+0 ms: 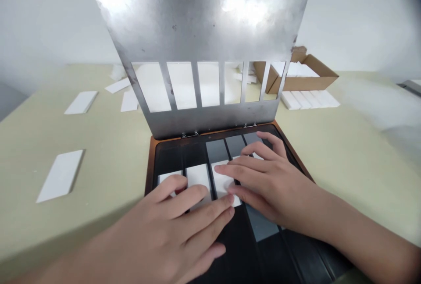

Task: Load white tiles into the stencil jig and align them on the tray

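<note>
A dark tray (164, 154) with a brown rim lies in front of me, divided into long slots. Its hinged metal lid (200, 25), with several cut-out windows, stands raised behind it. White rectangular pieces (197, 174) lie side by side in the slots. My left hand (177, 227) rests flat over the left pieces, fingers stretched out. My right hand (266, 179) lies flat over the middle and right pieces, fingers extended and touching a white piece (222, 181). The fingertips of both hands meet near the tray's middle.
Loose white pieces (61, 174) lie on the pale green table at left and at the back left (81, 102). An open cardboard box (309, 76) with white pieces stands at the back right, a row of pieces (309, 99) in front of it.
</note>
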The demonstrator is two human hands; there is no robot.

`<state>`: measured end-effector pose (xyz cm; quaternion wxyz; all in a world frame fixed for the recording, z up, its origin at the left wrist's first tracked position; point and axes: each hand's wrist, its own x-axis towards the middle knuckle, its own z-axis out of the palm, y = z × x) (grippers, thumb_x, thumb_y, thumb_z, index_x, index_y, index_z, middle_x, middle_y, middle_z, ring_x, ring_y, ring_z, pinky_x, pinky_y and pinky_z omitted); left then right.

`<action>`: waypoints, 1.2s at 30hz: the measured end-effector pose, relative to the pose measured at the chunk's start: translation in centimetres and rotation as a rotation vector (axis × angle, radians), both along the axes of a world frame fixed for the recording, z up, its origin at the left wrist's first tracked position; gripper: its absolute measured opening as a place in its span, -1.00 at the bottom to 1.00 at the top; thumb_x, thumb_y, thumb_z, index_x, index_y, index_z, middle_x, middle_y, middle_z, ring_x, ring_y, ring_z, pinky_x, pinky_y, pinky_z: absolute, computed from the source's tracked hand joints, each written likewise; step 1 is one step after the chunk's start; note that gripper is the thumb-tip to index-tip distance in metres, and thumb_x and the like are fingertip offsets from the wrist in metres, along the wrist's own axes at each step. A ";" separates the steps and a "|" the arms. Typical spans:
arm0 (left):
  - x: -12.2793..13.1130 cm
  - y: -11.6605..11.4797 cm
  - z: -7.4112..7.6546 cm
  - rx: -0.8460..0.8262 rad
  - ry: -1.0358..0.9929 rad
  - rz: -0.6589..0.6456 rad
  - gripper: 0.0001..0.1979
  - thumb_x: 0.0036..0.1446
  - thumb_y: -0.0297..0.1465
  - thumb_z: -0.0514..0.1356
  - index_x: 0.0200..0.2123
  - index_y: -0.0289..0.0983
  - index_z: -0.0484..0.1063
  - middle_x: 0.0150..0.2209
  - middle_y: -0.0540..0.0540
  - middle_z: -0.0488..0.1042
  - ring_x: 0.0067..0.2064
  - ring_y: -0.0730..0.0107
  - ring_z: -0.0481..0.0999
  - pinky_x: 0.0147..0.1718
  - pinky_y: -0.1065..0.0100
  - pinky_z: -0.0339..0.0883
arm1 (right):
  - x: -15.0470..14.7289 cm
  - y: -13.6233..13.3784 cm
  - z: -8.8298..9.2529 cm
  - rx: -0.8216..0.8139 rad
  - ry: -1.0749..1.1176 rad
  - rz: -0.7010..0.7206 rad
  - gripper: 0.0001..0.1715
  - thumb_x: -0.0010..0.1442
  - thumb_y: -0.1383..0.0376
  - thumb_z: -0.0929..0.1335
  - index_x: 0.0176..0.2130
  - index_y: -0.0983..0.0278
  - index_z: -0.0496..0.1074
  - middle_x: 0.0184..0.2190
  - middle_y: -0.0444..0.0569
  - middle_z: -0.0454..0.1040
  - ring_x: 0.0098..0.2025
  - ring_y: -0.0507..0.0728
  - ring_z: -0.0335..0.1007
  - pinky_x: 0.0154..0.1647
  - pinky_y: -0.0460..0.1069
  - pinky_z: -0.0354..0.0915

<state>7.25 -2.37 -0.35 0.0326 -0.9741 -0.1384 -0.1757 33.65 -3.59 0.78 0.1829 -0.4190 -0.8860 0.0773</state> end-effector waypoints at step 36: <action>-0.4 0.3 0.3 -0.013 -0.067 0.094 -0.66 0.43 -0.31 0.19 0.16 -0.31 0.57 -0.08 -0.16 0.58 -0.07 0.01 0.42 -0.06 -0.01 0.16 | -0.3 -0.1 -0.2 0.039 -0.018 -0.025 -0.65 0.51 0.28 0.33 0.23 0.11 0.46 -0.04 -0.15 0.65 0.05 0.17 0.40 0.48 0.31 -0.13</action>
